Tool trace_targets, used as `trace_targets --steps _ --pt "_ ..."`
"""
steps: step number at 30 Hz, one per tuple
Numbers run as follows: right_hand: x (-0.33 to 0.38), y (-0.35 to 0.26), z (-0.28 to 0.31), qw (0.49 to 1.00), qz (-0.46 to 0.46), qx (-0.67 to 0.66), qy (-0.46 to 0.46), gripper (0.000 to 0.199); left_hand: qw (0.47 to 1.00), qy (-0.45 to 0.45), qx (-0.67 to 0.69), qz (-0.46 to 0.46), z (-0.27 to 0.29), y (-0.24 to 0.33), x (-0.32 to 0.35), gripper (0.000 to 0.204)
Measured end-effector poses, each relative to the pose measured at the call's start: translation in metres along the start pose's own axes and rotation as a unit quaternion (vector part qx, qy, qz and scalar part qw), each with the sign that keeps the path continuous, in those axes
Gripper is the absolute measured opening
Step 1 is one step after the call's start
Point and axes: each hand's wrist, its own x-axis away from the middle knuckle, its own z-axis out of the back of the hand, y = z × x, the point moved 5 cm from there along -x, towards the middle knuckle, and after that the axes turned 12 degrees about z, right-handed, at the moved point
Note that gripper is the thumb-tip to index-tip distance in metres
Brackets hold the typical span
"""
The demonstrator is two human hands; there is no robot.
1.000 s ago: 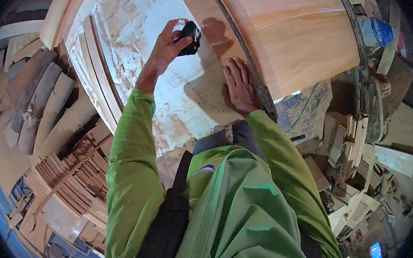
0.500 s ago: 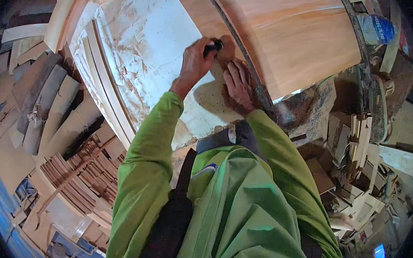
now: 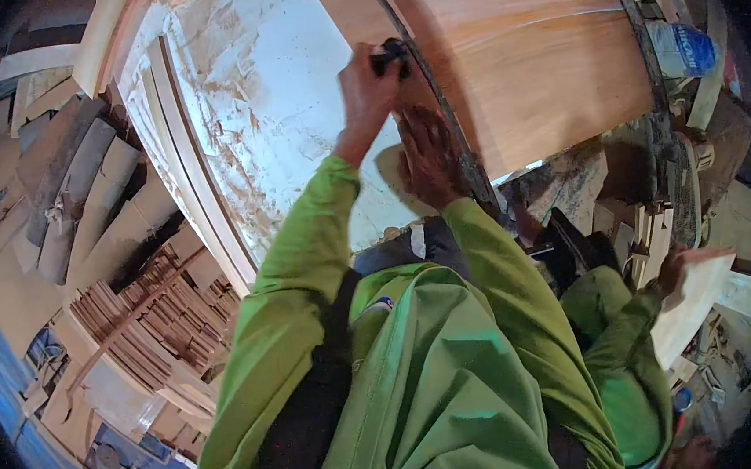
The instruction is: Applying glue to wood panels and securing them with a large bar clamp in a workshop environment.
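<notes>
My left hand is closed round a small black tool whose kind I cannot make out. It holds the tool at the near part of a wooden sheet, just left of a dark narrow bar that lies across the sheet. Fingers stretched and flat, my right hand presses on the sheet's left strip beside the lower end of the bar. Beneath the sheet shows a white, stained work surface. A second dark bar crosses the sheet's right side.
At the right, a person in a green sleeve holds a pale board. Long wooden strips lie along the table's left edge. Stacked wood pieces fill the left floor, with offcuts at right. A blue-and-clear package sits beyond the sheet.
My left hand has moved up and slightly right with the black tool, along the bar. My right hand has flattened beside the bar. The person with the pale board has come into view at right.
</notes>
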Motion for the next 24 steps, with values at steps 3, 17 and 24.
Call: trace_targets --steps 3,17,24 --pt "0.004 0.005 -0.003 1.000 0.007 -0.016 0.003 0.060 0.999 -0.009 -0.041 0.001 -0.016 0.003 0.005 0.022" --pt "0.000 0.014 -0.017 0.993 0.073 0.079 0.056 0.024 0.995 0.078 0.024 0.064 0.047 -0.063 -0.008 0.022" --pt "-0.008 0.001 -0.001 0.995 0.056 0.072 0.028 0.024 0.998 0.007 0.000 0.064 0.032 -0.065 0.036 0.025"
